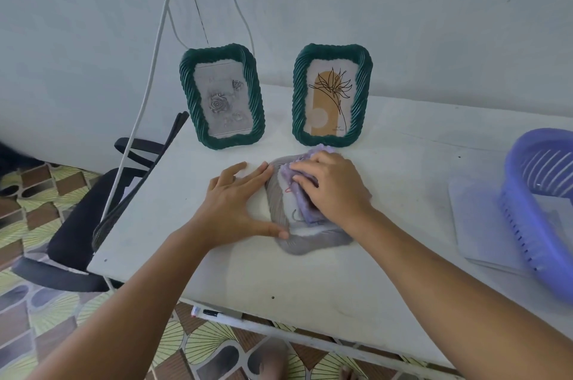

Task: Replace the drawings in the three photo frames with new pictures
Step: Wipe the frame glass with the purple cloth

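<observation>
White tabletop (pixel 217 271) held a grey ribbed frame (pixel 310 243) lying flat before two upright green frames (pixel 221 97). I saw my left hand (pixel 235 209) braced open-fingered against its edge, while my right hand (pixel 331 190) pressed a lilac cloth (pixel 305 203) onto it.

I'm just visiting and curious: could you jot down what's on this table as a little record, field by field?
Standing frames: two green frames, left one with a grey rose picture, right one with a line-drawn flower
Flat frame: grey frame lying on the table
Left hand: fingers straight, steadying the grey frame's left edge
Right hand: pressing a purple cloth onto the frame
Right side: purple basket
</observation>
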